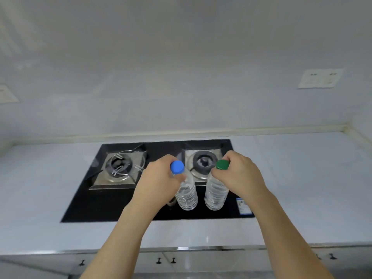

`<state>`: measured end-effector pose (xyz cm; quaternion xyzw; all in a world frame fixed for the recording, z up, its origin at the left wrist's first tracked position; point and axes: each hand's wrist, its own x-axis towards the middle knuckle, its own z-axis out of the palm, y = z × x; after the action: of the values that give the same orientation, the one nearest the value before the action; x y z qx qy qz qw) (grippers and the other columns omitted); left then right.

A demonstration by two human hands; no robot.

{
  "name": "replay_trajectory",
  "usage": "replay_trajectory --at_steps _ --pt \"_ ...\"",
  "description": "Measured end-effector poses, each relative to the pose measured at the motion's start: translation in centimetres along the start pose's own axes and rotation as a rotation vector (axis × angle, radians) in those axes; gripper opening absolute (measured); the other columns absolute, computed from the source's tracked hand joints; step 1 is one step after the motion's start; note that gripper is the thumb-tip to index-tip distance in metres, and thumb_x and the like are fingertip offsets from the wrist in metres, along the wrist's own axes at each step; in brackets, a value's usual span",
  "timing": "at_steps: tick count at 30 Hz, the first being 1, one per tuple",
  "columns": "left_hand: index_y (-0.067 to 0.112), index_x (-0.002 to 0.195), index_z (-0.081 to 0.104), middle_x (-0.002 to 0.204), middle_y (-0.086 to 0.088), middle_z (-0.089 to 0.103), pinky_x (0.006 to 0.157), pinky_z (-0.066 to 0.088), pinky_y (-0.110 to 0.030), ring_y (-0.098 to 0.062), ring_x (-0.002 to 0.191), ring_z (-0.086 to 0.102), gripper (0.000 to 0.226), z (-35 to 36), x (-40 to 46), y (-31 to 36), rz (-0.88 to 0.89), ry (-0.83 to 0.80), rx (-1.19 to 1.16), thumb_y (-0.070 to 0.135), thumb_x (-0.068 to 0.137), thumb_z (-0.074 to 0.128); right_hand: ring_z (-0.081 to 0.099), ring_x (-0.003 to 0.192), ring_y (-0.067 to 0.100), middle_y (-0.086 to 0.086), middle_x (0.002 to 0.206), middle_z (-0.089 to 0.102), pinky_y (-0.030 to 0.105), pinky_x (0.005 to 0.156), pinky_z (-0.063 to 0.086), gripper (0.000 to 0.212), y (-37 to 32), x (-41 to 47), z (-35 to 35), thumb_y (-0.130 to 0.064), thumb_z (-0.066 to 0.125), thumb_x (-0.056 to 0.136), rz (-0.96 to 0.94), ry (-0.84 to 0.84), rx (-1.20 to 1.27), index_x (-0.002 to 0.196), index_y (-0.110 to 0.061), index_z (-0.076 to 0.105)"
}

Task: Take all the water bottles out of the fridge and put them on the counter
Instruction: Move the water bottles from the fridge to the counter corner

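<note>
The left hand (pixel 161 174) has its grip curled round the neck of a clear plastic water bottle with a blue cap (pixel 186 190); the right hand (pixel 239 174) likewise holds a clear green-capped bottle (pixel 216 191). Both bottles hang over the black glass gas hob (pixel 112 202), not the pale bench (pixel 302 188). Set down here, they could tip on a burner (pixel 203 164).

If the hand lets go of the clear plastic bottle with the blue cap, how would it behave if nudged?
The clear, ribbed plastic bottle with the blue cap looks tall and narrow, so probably tippy. It seems full, so likely heavy for its size. Round, it would probably roll once down.
</note>
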<state>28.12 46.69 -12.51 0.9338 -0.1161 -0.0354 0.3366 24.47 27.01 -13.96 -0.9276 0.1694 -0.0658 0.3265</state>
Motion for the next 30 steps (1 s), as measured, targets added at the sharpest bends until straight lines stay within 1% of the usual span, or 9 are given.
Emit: replay_trajectory --at_steps 2,5,10,14,16,20,24,27,30 --pt "0.028 0.097 0.059 0.083 0.011 0.063 0.067 0.052 -0.029 -0.01 0.075 0.061 0.017 -2.7 -0.3 -2.9 -0.016 0.031 -0.003 0.029 0.082 0.067 0.057 0.075 0.016 -0.009 0.079 0.059 0.031 0.062 0.044 0.018 -3.1 -0.2 2.3 -0.033 0.066 0.074 -0.034 -0.014 -0.019 0.074 -0.029 0.048" --pt "0.027 0.098 0.059 0.084 0.01 0.064 0.067 0.049 -0.025 -0.009 0.079 0.061 0.016 -6.6 -1.0 -7.3 -0.041 0.079 0.0 0.027 0.083 0.067 0.058 0.071 0.015 -0.006 0.078 0.06 0.034 0.064 0.05 0.017 -7.9 -0.5 6.0 -0.033 0.066 0.076 -0.086 -0.035 -0.06 0.079 -0.022 0.054" --pt "0.028 0.096 0.06 0.082 0.012 0.062 0.063 0.046 -0.022 -0.008 0.077 0.059 0.016 -11.8 -2.1 -14.1 -0.104 0.157 -0.019 0.026 0.082 0.069 0.057 0.074 0.013 -0.007 0.082 0.059 0.029 0.059 0.042 0.017 -14.8 -1.1 11.6 -0.033 0.064 0.077 -0.143 -0.097 -0.039 0.084 -0.023 0.052" --pt "0.028 0.096 0.06 0.083 0.011 0.064 0.07 0.051 -0.031 -0.013 0.082 0.061 0.016 -15.3 -3.0 -18.8 -0.168 0.199 -0.02 0.025 0.083 0.068 0.056 0.073 0.009 -0.009 0.08 0.059 0.028 0.057 0.042 0.016 -19.5 -1.5 15.4 -0.034 0.065 0.078 -0.192 -0.137 -0.016 0.083 -0.025 0.052" --pt "0.028 0.097 0.06 0.084 0.01 0.064 0.071 0.052 -0.033 -0.014 0.081 0.061 0.016 -16.7 -3.2 -20.7 -0.192 0.216 -0.009 0.025 0.084 0.069 0.056 0.072 0.009 -0.009 0.079 0.06 0.028 0.057 0.043 0.017 -21.5 -1.5 17.0 -0.035 0.066 0.078 -0.215 -0.155 -0.006 0.083 -0.025 0.052" --pt "0.027 0.098 0.06 0.086 0.01 0.065 0.072 0.053 -0.033 -0.013 0.084 0.062 0.017 -18.7 -2.6 -24.1 -0.239 0.243 -0.016 0.024 0.084 0.069 0.055 0.067 0.008 -0.009 0.077 0.058 0.023 0.052 0.035 0.019 -24.7 -0.6 19.6 -0.034 0.067 0.08 -0.267 -0.205 -0.013 0.081 -0.027 0.05" --pt "0.027 0.095 0.06 0.086 0.013 0.064 0.066 0.048 -0.023 -0.011 0.084 0.061 0.017 -20.5 -0.9 -27.5 -0.297 0.291 -0.039 0.023 0.083 0.07 0.058 0.072 0.013 -0.006 0.08 0.061 0.028 0.058 0.045 0.017 -27.6 1.6 22.7 -0.033 0.067 0.079 -0.308 -0.259 -0.038 0.083 -0.022 0.054" --pt "0.027 0.099 0.06 0.088 0.012 0.064 0.07 0.051 -0.028 -0.013 0.085 0.061 0.018 -22.0 0.6 -29.6 -0.331 0.321 -0.02 0.023 0.084 0.069 0.057 0.071 0.013 -0.007 0.076 0.06 0.027 0.058 0.042 0.018 -29.9 4.0 25.7 -0.035 0.066 0.078 -0.366 -0.292 -0.075 0.081 -0.023 0.052" --pt "0.027 0.101 0.06 0.091 0.011 0.065 0.073 0.052 -0.03 -0.013 0.086 0.062 0.019 -23.6 2.7 -30.9 -0.362 0.324 0.013 0.025 0.084 0.068 0.057 0.072 0.01 -0.01 0.076 0.06 0.03 0.062 0.046 0.017 -32.0 6.3 27.9 -0.038 0.064 0.077 -0.363 -0.334 -0.038 0.082 -0.027 0.052"
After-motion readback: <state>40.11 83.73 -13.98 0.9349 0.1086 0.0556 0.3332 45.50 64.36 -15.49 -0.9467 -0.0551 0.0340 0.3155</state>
